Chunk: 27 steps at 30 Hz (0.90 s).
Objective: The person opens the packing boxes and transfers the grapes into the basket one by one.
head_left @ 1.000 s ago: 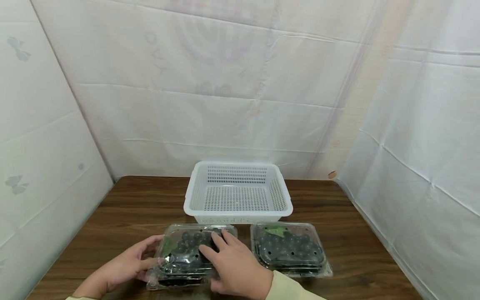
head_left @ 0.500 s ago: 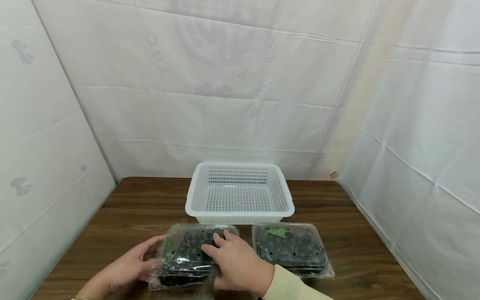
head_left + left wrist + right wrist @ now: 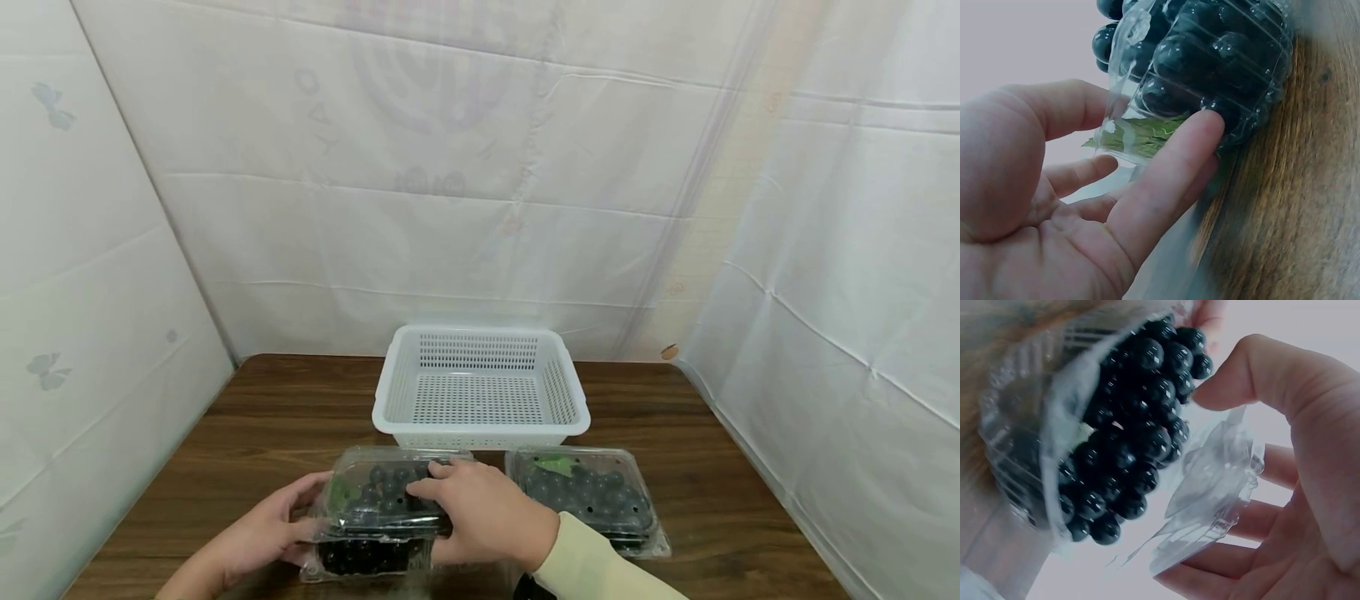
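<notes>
A clear plastic fruit box (image 3: 311, 572) of dark grapes (image 3: 360, 557) sits at the table's front, left of centre. Its lid (image 3: 1210, 481) is raised at the right and front, so the grapes (image 3: 1125, 437) show in the opening. My right hand (image 3: 487, 512) holds the lid, with fingers (image 3: 1260, 519) along its outer side. At the box's left end, my left hand (image 3: 258, 529) holds the box between thumb and fingers (image 3: 1179, 150). A green leaf (image 3: 1141, 134) lies inside that end.
A second lidded box of dark grapes (image 3: 588, 500) with a green leaf stands to the right. Behind both is a white perforated plastic basket (image 3: 480, 437). The dark wooden table (image 3: 277, 417) meets white sheeting (image 3: 450, 250) at the back and sides.
The lid's front and right side have risen, widening the gap above the grapes. My right hand has gone up slightly with it. My left hand stays at the box's left end.
</notes>
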Motion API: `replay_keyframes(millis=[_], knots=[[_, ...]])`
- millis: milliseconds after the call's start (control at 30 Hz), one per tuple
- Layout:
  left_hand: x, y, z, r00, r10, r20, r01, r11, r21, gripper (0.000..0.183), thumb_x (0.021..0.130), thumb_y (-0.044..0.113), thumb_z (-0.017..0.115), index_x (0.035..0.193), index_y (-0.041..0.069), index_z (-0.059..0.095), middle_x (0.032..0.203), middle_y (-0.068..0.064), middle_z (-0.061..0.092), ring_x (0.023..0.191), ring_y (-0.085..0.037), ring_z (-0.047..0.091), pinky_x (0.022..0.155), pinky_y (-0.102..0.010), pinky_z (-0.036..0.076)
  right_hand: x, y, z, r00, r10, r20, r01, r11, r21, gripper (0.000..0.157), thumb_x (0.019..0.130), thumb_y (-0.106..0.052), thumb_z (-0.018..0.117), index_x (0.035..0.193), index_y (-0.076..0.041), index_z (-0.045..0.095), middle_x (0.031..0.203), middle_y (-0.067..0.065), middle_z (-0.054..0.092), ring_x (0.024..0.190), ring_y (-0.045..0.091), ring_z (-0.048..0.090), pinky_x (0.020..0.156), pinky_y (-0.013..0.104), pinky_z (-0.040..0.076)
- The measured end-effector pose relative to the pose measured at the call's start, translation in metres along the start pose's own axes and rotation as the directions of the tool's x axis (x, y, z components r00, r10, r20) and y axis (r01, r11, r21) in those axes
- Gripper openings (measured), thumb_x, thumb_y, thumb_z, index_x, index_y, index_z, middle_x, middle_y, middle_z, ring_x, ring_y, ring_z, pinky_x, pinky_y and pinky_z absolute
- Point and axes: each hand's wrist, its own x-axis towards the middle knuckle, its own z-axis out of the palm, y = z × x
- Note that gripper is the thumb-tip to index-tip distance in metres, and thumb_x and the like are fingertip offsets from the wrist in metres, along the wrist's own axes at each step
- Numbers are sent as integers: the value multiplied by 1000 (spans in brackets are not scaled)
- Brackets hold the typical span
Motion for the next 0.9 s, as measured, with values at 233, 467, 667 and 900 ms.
replay_keyframes(millis=[233,467,667,900], knots=[[1,3,-2,998,-66,-25,66,998,-19,77,103,12,57,160,-5,9,134,-26,54,103,-31,70,73,-52,63,1,4,-11,998,-30,-53,35,994,106,55,83,-18,70,137,-25,66,138,-3,67,50,-4,23,48,17,20],[-1,4,-4,998,-68,-8,68,998,-11,80,104,12,55,159,-9,1,124,-18,62,99,-31,71,71,-49,63,3,7,-18,998,-37,-54,45,988,146,52,84,-17,69,135,-26,67,126,-13,70,46,-1,10,46,17,17],[-2,6,-3,995,-89,-43,90,996,14,84,103,13,55,159,-11,-3,141,-43,43,98,-31,71,71,-48,63,7,9,-22,998,-43,-51,51,984,170,50,85,-18,70,134,-24,68,67,-13,56,46,-1,9,46,16,16],[-3,10,-4,994,-75,-79,79,996,51,83,101,8,56,157,-15,0,146,-52,26,101,-30,70,72,-51,62,15,12,-28,996,-48,-75,61,983,173,45,86,-20,71,131,-18,71,55,-17,29,44,-3,11,45,13,18]])
